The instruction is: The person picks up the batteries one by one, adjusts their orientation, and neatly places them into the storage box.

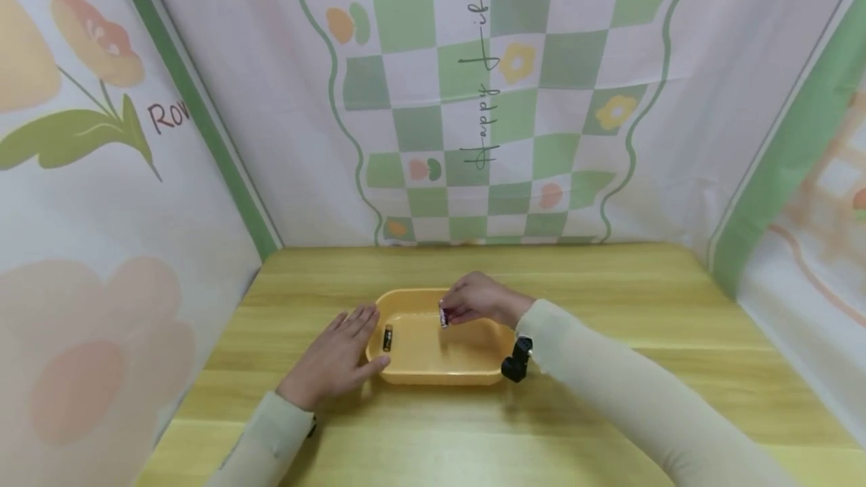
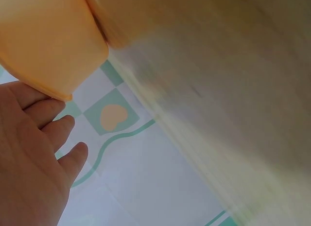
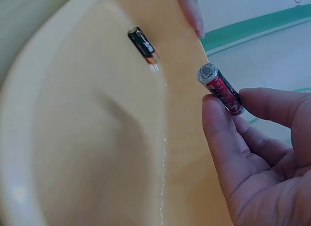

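Note:
A yellow-orange plastic tray (image 1: 443, 378) sits on the table. My right hand (image 1: 483, 299) pinches a red and silver battery (image 3: 222, 90) between thumb and fingers above the tray; the battery tilts in the right wrist view. A black battery with a copper-coloured end (image 1: 388, 338) lies on the tray's floor near its left side. My left hand (image 1: 334, 359) touches the tray's left rim, fingers extended and thumb spread toward the front corner. Only part of the left hand's contact with the rim (image 2: 60, 95) shows in the left wrist view.
The wood-grain table (image 1: 433, 442) extends around the tray. Behind it hangs a white cloth with a green checked print (image 1: 467, 96); printed cloths also flank both sides. A small black wrist device (image 1: 517, 359) sits by my right cuff.

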The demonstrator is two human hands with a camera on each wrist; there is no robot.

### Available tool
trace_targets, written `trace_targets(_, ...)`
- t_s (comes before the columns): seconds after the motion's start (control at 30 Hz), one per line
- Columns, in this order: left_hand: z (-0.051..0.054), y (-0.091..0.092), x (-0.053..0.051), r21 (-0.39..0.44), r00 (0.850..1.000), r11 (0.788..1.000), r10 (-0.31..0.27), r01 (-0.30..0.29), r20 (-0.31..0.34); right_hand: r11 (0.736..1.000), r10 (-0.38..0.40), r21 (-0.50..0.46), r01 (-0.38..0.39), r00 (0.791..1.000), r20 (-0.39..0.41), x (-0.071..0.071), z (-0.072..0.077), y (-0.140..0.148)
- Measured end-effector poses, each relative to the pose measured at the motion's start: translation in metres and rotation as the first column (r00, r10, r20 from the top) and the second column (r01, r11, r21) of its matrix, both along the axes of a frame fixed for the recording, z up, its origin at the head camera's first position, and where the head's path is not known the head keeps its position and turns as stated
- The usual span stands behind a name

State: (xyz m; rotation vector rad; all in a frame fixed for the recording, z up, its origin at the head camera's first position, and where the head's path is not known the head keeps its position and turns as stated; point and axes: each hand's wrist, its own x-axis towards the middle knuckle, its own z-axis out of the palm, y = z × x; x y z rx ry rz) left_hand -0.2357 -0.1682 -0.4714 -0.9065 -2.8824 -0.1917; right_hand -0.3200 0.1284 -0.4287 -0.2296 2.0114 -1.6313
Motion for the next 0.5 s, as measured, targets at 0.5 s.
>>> trace_targets(0.5,-0.005,-0.001,-0.002,-0.002,0.999,1.0,-0.003,0.003,-0.034,1.0,-0.022,-0.01,0.022,1.0,0.006,0.004,-0.006,-0.03)
